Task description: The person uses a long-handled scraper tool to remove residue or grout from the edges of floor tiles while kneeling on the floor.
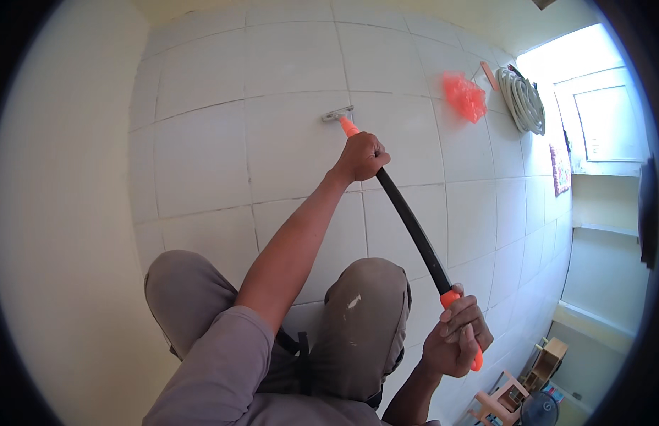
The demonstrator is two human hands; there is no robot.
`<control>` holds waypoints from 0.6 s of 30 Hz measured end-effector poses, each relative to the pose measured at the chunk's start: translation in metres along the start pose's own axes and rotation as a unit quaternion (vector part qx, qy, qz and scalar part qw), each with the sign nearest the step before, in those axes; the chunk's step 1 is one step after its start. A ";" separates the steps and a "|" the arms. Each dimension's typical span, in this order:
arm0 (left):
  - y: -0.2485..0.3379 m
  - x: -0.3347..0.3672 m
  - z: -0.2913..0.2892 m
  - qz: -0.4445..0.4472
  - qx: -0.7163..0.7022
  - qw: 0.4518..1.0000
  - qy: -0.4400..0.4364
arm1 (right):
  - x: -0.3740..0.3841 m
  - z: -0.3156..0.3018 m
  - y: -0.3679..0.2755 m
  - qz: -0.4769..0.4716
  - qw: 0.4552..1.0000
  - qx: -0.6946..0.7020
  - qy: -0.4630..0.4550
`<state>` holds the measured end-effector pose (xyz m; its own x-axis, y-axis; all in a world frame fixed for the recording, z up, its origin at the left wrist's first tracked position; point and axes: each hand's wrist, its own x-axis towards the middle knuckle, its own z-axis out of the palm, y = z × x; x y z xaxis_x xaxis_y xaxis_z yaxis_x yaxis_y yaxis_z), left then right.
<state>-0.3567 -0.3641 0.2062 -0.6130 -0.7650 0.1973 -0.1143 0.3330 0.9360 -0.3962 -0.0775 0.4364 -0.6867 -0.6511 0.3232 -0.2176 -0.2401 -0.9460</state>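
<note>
A long scraper has a black shaft [411, 224], orange grips and a metal blade [338, 113]. The blade lies against a grout line on the white tiled surface [201, 156]. My left hand [361, 157] is closed around the shaft just behind the blade, arm stretched out. My right hand [457, 339] grips the orange end of the handle [477, 358] near my right knee. Both of my knees, in grey trousers [365, 319], are bent below the tool.
An orange plastic bag [464, 96] and a coiled white hose [524, 103] lie at the upper right, near a bright opening [599, 106]. Small wooden stools [501, 406] and a fan [539, 410] stand at the lower right. A plain cream wall [67, 234] runs along the left.
</note>
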 end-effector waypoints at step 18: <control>-0.024 0.028 -0.023 -0.026 -0.037 0.999 0.019 | 0.020 0.028 0.012 0.003 1.000 0.008 -0.012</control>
<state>-0.3535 -0.4061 0.1957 -0.5777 -0.8010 0.1572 -0.0857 0.2510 0.9642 -0.3930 -0.1134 0.4319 -0.6717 -0.6688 0.3187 -0.2024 -0.2481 -0.9474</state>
